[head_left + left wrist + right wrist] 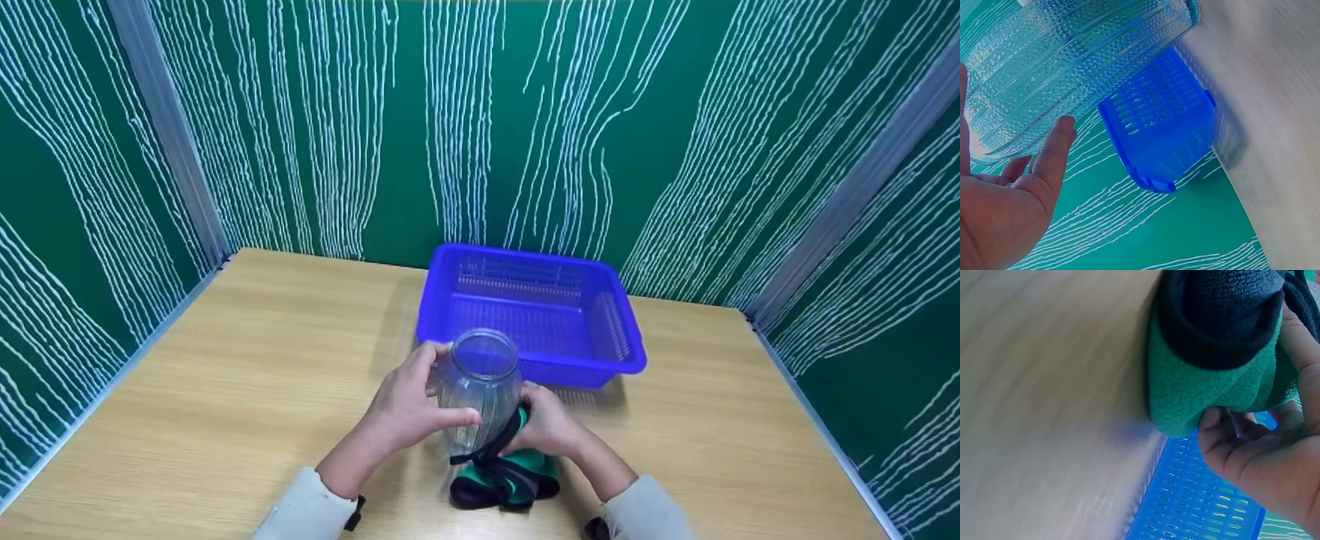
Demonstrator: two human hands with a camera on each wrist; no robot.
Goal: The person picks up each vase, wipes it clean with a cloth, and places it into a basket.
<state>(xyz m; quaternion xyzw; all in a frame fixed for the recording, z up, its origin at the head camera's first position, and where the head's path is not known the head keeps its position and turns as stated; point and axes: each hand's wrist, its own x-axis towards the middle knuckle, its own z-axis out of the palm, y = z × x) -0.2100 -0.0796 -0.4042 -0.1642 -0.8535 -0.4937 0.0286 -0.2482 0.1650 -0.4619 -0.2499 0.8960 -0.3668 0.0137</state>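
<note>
A clear glass jar (480, 397) with an open round mouth stands tilted above the table in front of me. My left hand (405, 405) grips it from the left, thumb across its near side. In the left wrist view the jar (1072, 73) shows a dimpled, ribbed wall. My right hand (551, 424) pinches a green cloth (536, 465) with black edging, just right of the jar. Part of the cloth lies bunched on the table, and a black-edged strip runs up against the jar. The right wrist view shows the cloth's (1185, 399) fuzzy green and dark sides.
A blue plastic basket (529, 364) with slotted walls stands just behind the jar, near the back of the wooden table (262, 360). Green panels (405, 165) with white wavy lines and metal posts (172, 120) enclose the table at the back and sides.
</note>
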